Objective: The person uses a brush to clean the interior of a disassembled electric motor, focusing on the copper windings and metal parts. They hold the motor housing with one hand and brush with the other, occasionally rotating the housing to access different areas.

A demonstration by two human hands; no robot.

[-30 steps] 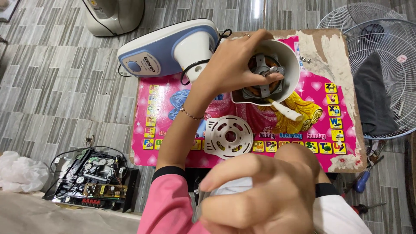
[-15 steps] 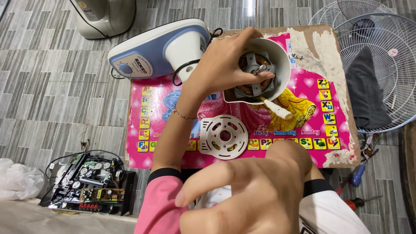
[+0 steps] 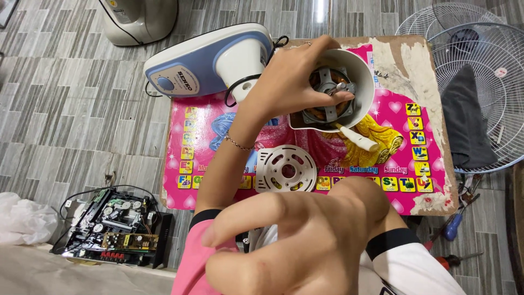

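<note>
White housing: round fan motor housing (image 3: 363, 82) sits on the pink counter (image 3: 393, 117), motor (image 3: 327, 98) exposed inside.
Left hand (image 3: 292, 79): closed around the housing rim, fingers reaching the motor.
Right hand (image 3: 305, 240): near the camera, fingers spread, holding nothing.
Nearby: white round cover (image 3: 285, 169), just below the housing.

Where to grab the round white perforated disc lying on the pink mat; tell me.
Take the disc by its outer rim, from above on the near side. It lies flat and apart from the motor housing; its cut-outs and centre hole probably offer fingertip purchase too.

Motor (image 3: 327, 95) inside housing (image 3: 364, 82) on table (image 3: 431, 191)
</note>
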